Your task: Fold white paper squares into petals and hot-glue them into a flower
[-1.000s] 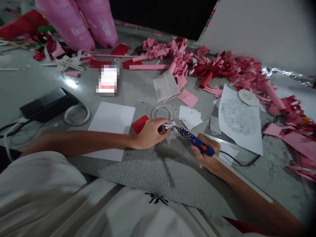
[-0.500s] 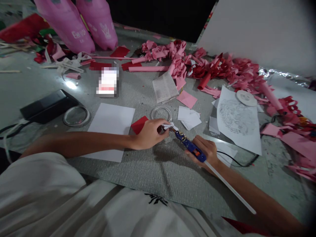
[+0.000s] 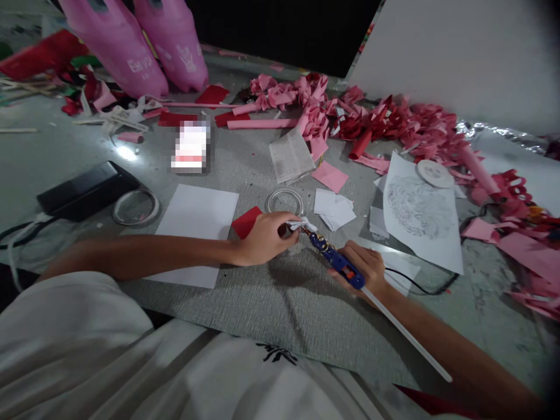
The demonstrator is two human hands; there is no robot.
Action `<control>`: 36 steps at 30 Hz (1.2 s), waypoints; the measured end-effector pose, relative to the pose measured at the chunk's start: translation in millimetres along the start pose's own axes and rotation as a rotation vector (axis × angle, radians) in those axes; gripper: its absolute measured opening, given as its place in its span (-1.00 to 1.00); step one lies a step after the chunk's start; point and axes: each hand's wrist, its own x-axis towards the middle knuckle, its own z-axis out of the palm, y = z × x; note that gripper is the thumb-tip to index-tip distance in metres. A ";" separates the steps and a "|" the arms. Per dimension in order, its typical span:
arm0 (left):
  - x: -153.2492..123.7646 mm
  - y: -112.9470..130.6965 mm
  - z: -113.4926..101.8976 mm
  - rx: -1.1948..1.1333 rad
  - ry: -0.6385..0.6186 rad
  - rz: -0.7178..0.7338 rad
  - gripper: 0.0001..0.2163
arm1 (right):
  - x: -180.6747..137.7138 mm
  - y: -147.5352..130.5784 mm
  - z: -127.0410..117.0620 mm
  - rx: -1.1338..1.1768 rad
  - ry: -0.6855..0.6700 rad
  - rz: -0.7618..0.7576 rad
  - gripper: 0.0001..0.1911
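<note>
Glue gun [image 3: 335,259] meets white scrap [image 3: 303,223], perhaps paper, half-hidden in left hand [image 3: 262,239].

Plain white sheet [image 3: 196,227] sits on a grey mat [image 3: 284,309]. Red scrap [image 3: 245,222] touches the sheet's right edge, with a clear ring [image 3: 285,191] just past it. Another ring [image 3: 156,204] is just left of the sheet, black box [image 3: 85,189] beyond. Pink bags [image 3: 144,41] are way behind it, and a pencil sketch [image 3: 420,216] is well off to the right.

The paper piece [image 3: 303,223] is sitting between the left hand [image 3: 261,239] and the glue gun [image 3: 336,261], with the tape ring [image 3: 285,201] lying just behind and the sheet [image 3: 196,217] lying farther left.
</note>
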 end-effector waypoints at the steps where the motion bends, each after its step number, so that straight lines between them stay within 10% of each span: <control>1: -0.2 -0.2 -0.1 -0.001 -0.006 0.012 -0.82 | 0.1 -0.1 -0.1 0.002 0.002 0.002 -0.78; 36: 2.7 4.0 -1.1 -0.046 0.012 -0.046 -0.84 | 5.9 -5.1 -0.4 -0.140 0.029 -0.007 -0.83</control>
